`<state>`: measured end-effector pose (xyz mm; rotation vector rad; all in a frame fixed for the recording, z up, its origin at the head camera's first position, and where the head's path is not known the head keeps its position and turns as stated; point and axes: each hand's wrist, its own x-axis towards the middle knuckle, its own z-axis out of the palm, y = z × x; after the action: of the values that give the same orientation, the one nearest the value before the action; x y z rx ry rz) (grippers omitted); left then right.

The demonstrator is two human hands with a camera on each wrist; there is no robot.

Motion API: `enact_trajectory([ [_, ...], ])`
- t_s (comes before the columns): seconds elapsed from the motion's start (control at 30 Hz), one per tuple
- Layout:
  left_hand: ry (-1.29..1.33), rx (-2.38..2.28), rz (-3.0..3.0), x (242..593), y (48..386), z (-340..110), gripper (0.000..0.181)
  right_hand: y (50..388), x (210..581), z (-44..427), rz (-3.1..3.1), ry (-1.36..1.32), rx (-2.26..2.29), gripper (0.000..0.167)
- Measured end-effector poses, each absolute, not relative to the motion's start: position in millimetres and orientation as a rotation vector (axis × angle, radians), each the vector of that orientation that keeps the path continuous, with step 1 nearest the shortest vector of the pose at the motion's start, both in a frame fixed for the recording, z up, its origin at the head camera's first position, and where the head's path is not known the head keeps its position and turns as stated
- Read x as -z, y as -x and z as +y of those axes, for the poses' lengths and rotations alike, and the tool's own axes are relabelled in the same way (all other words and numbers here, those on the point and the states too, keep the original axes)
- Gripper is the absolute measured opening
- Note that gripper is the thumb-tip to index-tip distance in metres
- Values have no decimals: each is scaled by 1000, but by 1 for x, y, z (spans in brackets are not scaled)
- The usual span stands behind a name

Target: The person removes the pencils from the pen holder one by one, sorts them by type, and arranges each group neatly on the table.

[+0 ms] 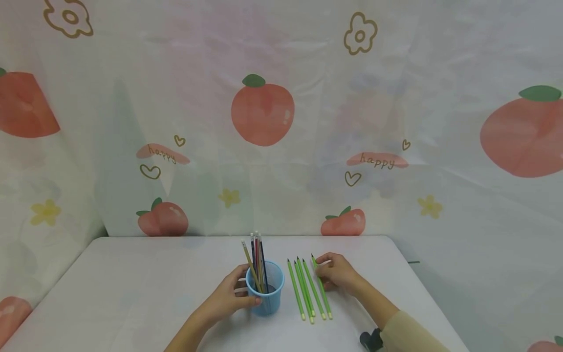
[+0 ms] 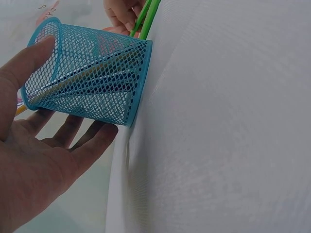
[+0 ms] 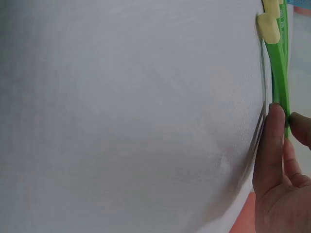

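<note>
A blue mesh cup [image 1: 267, 305] [image 2: 92, 73] stands upright on the table, holding several pencils [image 1: 259, 266] that lean to its left side. My left hand [image 1: 225, 299] [image 2: 46, 141] is curled round the cup's left side, thumb near the front rim. To the cup's right, several green pencils [image 1: 295, 288] lie side by side, dark tips pointing away. My right hand [image 1: 337, 274] [image 3: 286, 194] pinches the rightmost green pencil [image 1: 323, 293] [image 3: 279, 73] between thumb and fingers near its upper half. Whether that pencil is touching the table is hard to tell.
The white table [image 1: 145, 283] reaches back to a hanging cloth [image 1: 299, 186] printed with fruit, flowers and hearts. A small black object [image 1: 371, 340] is beside the right sleeve at the front right.
</note>
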<state>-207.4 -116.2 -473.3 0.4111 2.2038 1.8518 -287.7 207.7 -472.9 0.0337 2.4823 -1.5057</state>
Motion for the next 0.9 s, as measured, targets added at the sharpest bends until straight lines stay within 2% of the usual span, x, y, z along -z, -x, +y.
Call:
enact_trajectory([
  [0.67,-410,-1850,2210,472,208,-114,85,285,470,203,2611,-27,1378,34],
  [0.9,-398,-1852,2213,473,209,-116,85,282,454,197,2642,190,1516,38],
])
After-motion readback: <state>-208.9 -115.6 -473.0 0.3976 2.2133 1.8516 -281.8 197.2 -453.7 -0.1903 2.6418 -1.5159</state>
